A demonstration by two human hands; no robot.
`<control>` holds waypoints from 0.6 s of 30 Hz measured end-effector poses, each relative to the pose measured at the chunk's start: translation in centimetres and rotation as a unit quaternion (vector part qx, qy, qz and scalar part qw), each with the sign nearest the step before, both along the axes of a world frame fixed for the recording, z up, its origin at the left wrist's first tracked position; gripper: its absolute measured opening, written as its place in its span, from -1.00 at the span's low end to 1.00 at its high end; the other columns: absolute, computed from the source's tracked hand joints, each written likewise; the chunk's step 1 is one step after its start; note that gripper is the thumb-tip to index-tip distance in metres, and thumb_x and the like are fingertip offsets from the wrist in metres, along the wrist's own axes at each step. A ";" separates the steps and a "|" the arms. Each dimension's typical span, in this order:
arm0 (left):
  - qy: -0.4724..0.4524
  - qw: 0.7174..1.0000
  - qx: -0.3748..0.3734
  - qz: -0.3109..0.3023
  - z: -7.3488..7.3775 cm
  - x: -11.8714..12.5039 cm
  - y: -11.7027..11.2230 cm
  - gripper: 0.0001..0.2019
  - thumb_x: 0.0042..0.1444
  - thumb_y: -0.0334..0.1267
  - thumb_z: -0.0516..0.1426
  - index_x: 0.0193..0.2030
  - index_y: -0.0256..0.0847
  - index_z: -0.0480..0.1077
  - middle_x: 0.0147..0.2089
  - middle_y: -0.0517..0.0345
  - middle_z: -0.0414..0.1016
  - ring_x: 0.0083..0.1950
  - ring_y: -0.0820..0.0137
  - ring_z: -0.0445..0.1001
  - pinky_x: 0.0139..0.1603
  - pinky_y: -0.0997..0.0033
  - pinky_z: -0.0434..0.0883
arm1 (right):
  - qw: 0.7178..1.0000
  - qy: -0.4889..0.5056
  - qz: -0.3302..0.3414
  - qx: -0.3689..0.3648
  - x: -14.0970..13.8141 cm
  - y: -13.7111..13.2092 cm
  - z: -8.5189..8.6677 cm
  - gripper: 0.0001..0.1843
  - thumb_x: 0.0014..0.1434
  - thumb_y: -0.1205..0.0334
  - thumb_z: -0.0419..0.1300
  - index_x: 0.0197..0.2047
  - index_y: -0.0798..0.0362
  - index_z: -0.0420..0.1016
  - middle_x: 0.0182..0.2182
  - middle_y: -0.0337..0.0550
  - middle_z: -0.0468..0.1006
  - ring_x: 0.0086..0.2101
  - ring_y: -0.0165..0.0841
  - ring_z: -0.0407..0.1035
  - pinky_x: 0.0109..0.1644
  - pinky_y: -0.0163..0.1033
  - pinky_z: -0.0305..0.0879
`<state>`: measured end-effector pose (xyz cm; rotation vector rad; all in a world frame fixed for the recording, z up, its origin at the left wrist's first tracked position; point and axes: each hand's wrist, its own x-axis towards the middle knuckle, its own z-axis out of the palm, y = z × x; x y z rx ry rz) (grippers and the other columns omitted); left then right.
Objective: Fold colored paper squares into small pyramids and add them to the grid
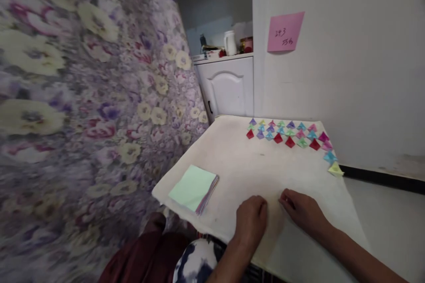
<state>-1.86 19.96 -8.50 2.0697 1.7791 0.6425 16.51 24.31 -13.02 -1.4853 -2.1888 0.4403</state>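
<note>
My left hand (251,217) rests in a loose fist near the front of the cream-covered table (239,168), with nothing showing in it. Just to its right lies my right hand (303,208), its fingers curled in and nothing visible between them. The two hands are a short gap apart. Left of them is a stack of square coloured paper (194,188) with a pale green sheet on top. Small folded paper pieces (290,142) in red, blue, green, purple, pink and yellow stand in rows along the table's far right. A yellow folded piece (336,169) sits at the right edge.
A floral curtain (99,97) hangs along the left side. A pink note (285,32) with handwriting sticks to the white wall. Behind the table, a white cabinet (229,86) carries a white jug (230,43) and jars. Someone's dark red clothing (142,252) shows below the table's near edge.
</note>
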 end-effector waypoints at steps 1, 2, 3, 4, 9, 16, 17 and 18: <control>-0.003 1.000 0.012 0.012 0.3 -1.1 -0.1 -0.79 0.15 -0.31 -0.03 -0.29 -0.14 0.43 -0.30 0.15 0.52 -0.23 0.36 0.46 -0.23 0.43 0.31 | 1.000 -0.014 0.014 -0.002 -0.5 -0.5 -0.5 -0.77 0.20 0.09 -0.03 -0.40 -0.02 0.33 -0.55 -0.27 0.46 -0.49 -0.35 0.36 -0.42 -0.31 0.08; -0.005 0.999 0.022 0.024 0.6 -2.4 -0.1 -0.79 0.15 -0.32 -0.04 -0.25 -0.15 0.42 -0.28 0.14 0.51 -0.22 0.36 0.45 -0.20 0.43 0.31 | 0.999 -0.026 0.025 -0.005 -0.8 -0.8 -0.9 -0.76 0.21 0.09 -0.04 -0.40 -0.02 0.32 -0.54 -0.27 0.46 -0.50 -0.35 0.36 -0.43 -0.32 0.07; -0.007 0.999 0.033 0.036 1.0 -3.9 -0.2 -0.79 0.15 -0.34 -0.04 -0.22 -0.15 0.42 -0.26 0.13 0.49 -0.19 0.36 0.44 -0.18 0.43 0.31 | 0.999 -0.035 0.029 -0.005 -1.0 -1.1 -1.4 -0.77 0.21 0.09 -0.04 -0.39 -0.02 0.30 -0.54 -0.28 0.47 -0.50 -0.36 0.37 -0.44 -0.32 0.06; -0.008 0.998 0.041 0.048 1.3 -5.4 -0.2 -0.78 0.15 -0.35 -0.04 -0.20 -0.16 0.41 -0.24 0.11 0.48 -0.17 0.36 0.43 -0.15 0.42 0.32 | 0.999 -0.043 0.023 0.005 -1.1 -1.4 -1.7 -0.78 0.22 0.09 -0.06 -0.37 -0.02 0.29 -0.52 -0.28 0.47 -0.51 -0.36 0.37 -0.44 -0.32 0.05; 0.017 0.992 0.058 0.114 3.0 -13.7 -0.8 -0.77 0.10 -0.35 0.00 -0.13 -0.19 0.39 -0.11 0.02 0.43 -0.02 0.28 0.36 -0.01 0.28 0.28 | 0.996 -0.073 0.026 0.044 -1.3 -1.8 -2.7 -0.80 0.24 0.12 -0.08 -0.34 -0.02 0.27 -0.46 -0.27 0.48 -0.49 -0.35 0.40 -0.44 -0.31 0.07; 0.089 0.985 0.016 0.146 2.6 -17.7 -1.1 -0.61 -0.02 -0.22 0.16 -0.01 -0.23 0.36 -0.01 -0.03 0.37 0.00 0.19 0.31 0.03 0.25 0.22 | 0.995 -0.078 0.019 0.056 -1.3 -1.7 -3.0 -0.79 0.24 0.11 -0.11 -0.32 -0.03 0.27 -0.41 -0.22 0.51 -0.45 -0.31 0.41 -0.39 -0.27 0.13; 0.097 0.984 0.010 0.151 2.3 -17.5 -1.0 -0.59 -0.03 -0.20 0.17 0.00 -0.21 0.35 -0.01 -0.02 0.36 0.00 0.19 0.31 0.03 0.25 0.21 | 0.995 -0.076 0.017 0.054 -1.3 -1.7 -3.0 -0.78 0.24 0.10 -0.10 -0.32 -0.04 0.27 -0.42 -0.22 0.51 -0.45 -0.31 0.41 -0.39 -0.27 0.14; 0.105 0.982 0.005 0.154 2.0 -17.3 -1.0 -0.58 -0.04 -0.18 0.18 0.00 -0.20 0.35 -0.02 -0.01 0.36 -0.01 0.19 0.30 0.02 0.26 0.21 | 0.996 -0.075 0.014 0.051 -1.3 -1.7 -3.1 -0.78 0.24 0.09 -0.10 -0.33 -0.04 0.27 -0.44 -0.22 0.51 -0.46 -0.32 0.41 -0.40 -0.28 0.14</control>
